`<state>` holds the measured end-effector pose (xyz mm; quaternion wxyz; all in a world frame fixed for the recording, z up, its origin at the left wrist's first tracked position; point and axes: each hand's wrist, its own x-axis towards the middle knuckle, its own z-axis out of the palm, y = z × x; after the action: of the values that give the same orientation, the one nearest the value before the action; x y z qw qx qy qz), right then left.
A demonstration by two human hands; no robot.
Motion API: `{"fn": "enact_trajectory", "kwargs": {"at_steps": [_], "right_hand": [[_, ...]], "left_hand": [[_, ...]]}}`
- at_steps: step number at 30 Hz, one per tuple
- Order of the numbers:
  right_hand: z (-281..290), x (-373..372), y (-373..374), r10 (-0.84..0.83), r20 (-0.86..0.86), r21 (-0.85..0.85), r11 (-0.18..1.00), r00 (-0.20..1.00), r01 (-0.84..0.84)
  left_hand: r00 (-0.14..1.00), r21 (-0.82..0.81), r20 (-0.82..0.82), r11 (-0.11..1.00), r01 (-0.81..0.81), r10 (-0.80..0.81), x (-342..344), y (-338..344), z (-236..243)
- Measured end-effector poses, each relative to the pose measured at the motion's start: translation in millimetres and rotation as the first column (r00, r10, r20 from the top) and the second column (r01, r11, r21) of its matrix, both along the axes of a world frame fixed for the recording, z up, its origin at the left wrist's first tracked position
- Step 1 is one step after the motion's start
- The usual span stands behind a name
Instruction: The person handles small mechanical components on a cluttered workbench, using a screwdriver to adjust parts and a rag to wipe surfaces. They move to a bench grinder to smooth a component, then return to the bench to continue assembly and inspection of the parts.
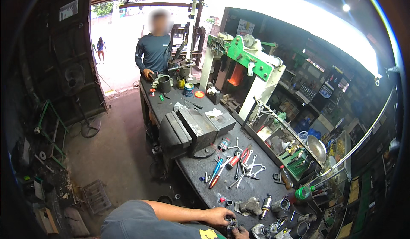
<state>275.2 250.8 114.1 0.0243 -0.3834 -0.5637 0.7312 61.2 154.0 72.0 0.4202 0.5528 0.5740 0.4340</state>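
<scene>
At the bench's near edge, my left hand [219, 216] is closed with its fingers around a small, dark metal part [232, 223]. My right hand [241, 233] pinches the same part from the lower right, its thumb uppermost. The part's exact kind is hidden by my fingers. Just beyond it stand a small metal ring [229, 202] and a little red piece [222, 199]. A crumpled grey rag [248, 206] lies to the right, beside a slim metal cylinder [266, 205]. Closer to my right hand sits a cast metal fitting [261, 230].
A large bench vise [197, 130] rises mid-bench. Several combination wrenches [252, 169], red-handled pliers [245, 154] and screwdrivers [216, 177] lie before it. A green-capped bottle [302, 193] is on the right. A person [154, 53] stands at the far end, near a green-and-white press [247, 57].
</scene>
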Motion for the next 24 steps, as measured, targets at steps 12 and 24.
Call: {"fn": "enact_trajectory", "kwargs": {"at_steps": [12, 24], "right_hand": [[-6, 2, -7, 0.05, -0.143, 0.038, 0.998, 0.988, -0.045], [0, 2, -7, 0.06, -0.068, 0.079, 0.995, 0.996, -0.055]], "left_hand": [[0.999, -0.055, -0.044, 0.998, -0.011, 0.008, -1, -4, 14], [0.997, -0.126, -0.075, 0.992, -0.028, 0.019, -1, -4, 13]]}}
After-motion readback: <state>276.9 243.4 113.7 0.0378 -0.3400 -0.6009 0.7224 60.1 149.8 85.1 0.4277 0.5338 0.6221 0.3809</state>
